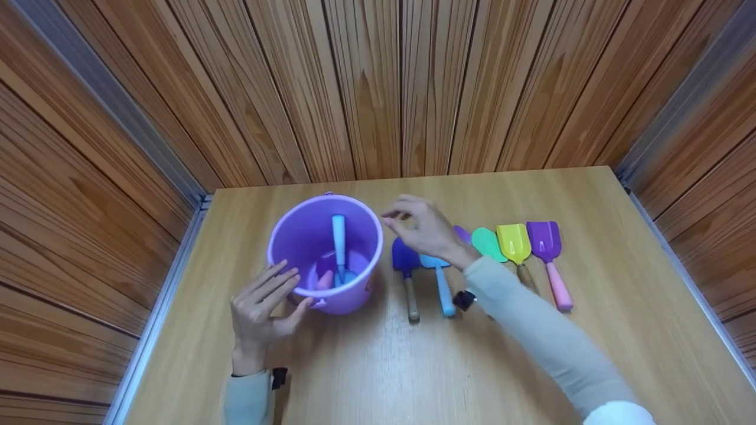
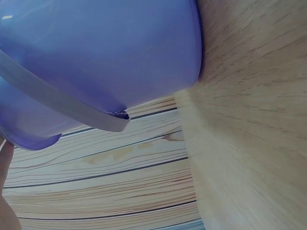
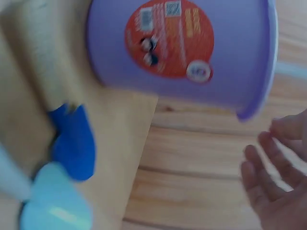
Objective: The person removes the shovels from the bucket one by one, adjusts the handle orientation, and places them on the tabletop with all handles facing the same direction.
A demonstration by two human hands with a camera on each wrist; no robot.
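Note:
A purple bucket (image 1: 304, 236) stands upright on the wooden table, left of the middle. Inside it lean a toy shovel with a light blue handle (image 1: 339, 239) and another with a pink handle (image 1: 325, 280). My left hand (image 1: 263, 304) touches the near left part of the bucket's rim, fingers nearly straight, thumb spread along the front. Just off the rim's right side hovers my right hand (image 1: 422, 227), fingers loosely bent with nothing between them. The right wrist view shows those fingers (image 3: 268, 175) apart from the bucket, whose side carries a round orange label (image 3: 168, 38).
Right of the bucket lie a dark blue shovel (image 1: 406, 257), a light blue one (image 1: 444, 289), a green one (image 1: 488, 244), a yellow one (image 1: 514, 241) and a purple one with a pink handle (image 1: 544, 239). My right forearm (image 1: 537, 330) crosses above some. Wood-panelled walls (image 1: 366, 88) enclose the table.

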